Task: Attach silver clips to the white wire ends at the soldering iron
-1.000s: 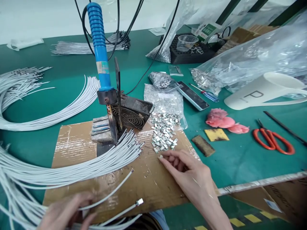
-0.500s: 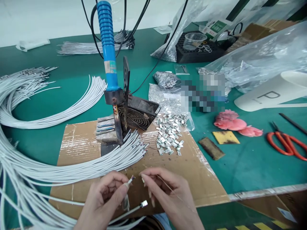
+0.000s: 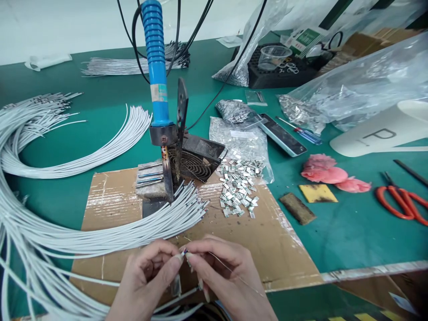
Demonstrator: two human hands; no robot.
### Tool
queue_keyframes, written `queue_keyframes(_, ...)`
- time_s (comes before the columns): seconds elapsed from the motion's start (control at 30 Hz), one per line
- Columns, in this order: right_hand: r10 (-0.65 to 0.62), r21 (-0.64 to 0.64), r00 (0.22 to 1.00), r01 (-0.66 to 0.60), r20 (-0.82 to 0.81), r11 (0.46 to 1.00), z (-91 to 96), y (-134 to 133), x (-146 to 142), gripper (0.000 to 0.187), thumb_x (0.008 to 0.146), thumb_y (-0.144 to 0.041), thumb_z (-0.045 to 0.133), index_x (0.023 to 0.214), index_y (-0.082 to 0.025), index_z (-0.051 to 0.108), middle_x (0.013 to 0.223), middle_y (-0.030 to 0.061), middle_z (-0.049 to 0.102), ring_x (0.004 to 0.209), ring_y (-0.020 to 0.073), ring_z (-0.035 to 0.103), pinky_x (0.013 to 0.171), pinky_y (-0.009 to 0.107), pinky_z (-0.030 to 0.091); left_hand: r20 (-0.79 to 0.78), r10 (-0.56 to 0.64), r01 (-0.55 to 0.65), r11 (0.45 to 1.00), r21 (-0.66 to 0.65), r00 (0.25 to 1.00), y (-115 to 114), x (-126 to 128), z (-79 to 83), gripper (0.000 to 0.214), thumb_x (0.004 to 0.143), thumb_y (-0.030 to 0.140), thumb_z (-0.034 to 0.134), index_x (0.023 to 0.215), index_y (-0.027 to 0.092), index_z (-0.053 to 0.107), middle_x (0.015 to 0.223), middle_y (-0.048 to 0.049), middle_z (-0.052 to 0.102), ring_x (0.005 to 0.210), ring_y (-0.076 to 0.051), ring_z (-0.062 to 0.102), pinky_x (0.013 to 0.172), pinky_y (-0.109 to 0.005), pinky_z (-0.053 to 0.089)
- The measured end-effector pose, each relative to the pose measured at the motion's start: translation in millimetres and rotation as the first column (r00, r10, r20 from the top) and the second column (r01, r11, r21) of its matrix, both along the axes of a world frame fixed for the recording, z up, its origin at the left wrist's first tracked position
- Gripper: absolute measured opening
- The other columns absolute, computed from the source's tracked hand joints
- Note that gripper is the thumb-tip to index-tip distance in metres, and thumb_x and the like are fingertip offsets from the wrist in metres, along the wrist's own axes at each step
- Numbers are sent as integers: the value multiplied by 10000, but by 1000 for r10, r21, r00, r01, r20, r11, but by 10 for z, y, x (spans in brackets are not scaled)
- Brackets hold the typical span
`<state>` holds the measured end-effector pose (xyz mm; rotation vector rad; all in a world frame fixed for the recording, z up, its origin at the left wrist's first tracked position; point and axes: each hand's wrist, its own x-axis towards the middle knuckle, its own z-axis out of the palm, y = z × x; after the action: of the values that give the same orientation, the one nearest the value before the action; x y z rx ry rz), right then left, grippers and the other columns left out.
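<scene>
My left hand (image 3: pixel 147 276) is closed in a pinch on the end of a white cable (image 3: pixel 183 254), whose coloured wire tips poke out past the thumb. Against those tips press the thumb and forefinger of my right hand (image 3: pixel 224 269), also closed. A thin strand of solder wire (image 3: pixel 247 283) runs back through the right hand. Whether a small part sits between the right fingertips is hidden. Just beyond both hands lies a thick bundle of white cables (image 3: pixel 133 234). A blue-handled soldering iron (image 3: pixel 157 58) stands tip down above the bundle's ends.
Small metal connectors (image 3: pixel 239 189) are heaped on the cardboard (image 3: pixel 277 254). Behind the iron sits a black fan (image 3: pixel 197 158). To the right are a dark sponge (image 3: pixel 297 208), a yellow sponge (image 3: pixel 317 193), red-handled scissors (image 3: pixel 397 200), a phone (image 3: pixel 282 135) and a screwdriver (image 3: pixel 304 131).
My right hand has moved left, closing the gap, and its fingertips now meet the wire tips at my left hand. The view has shifted slightly; the metal-ended cable below is now mostly covered.
</scene>
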<state>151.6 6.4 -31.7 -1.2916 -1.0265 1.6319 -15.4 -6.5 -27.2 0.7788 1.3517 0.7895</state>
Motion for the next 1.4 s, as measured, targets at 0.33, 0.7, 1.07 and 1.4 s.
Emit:
queue_keyframes(0.33, -154, -18, 988, 155, 28, 988, 19, 48, 51, 178, 814, -367, 803, 768, -202, 850, 598, -6, 600, 436, 81, 487, 395, 182, 388, -8, 44, -44, 998, -37, 999, -11, 61, 32, 515, 743, 641, 796, 677, 159, 628, 516, 84, 452, 431, -48, 320, 432, -191, 197)
queue_keyframes(0.7, -144, -124, 990, 144, 11, 982, 2, 11, 47, 224, 784, -400, 833, 738, -182, 817, 551, -13, 595, 451, 100, 516, 428, 197, 446, 67, 34, -24, 990, -138, 997, 62, -2, 100, 483, 783, 623, 775, 759, 144, 718, 559, 74, 441, 482, -53, 214, 469, -217, 112)
queue_keyframes(1.07, -51, 105, 996, 44, 67, 993, 76, -3, -96, 141, 874, -266, 734, 860, -230, 870, 623, -12, 584, 519, 104, 495, 479, 217, 389, 148, 111, -99, 991, -90, 983, 75, 13, 128, 443, 742, 527, 859, 665, 171, 606, 577, 82, 420, 560, -96, 257, 521, -207, 230)
queue_keyframes(1.4, 3, 235, 987, -41, 159, 971, -19, -55, -58, 169, 917, -249, 693, 936, -234, 860, 681, 12, 661, 595, 126, 571, 525, 206, 419, 106, 150, -143, 987, -76, 983, 54, 39, 110, 443, 722, 523, 874, 676, 173, 606, 580, 70, 522, 559, -91, 376, 542, -200, 291)
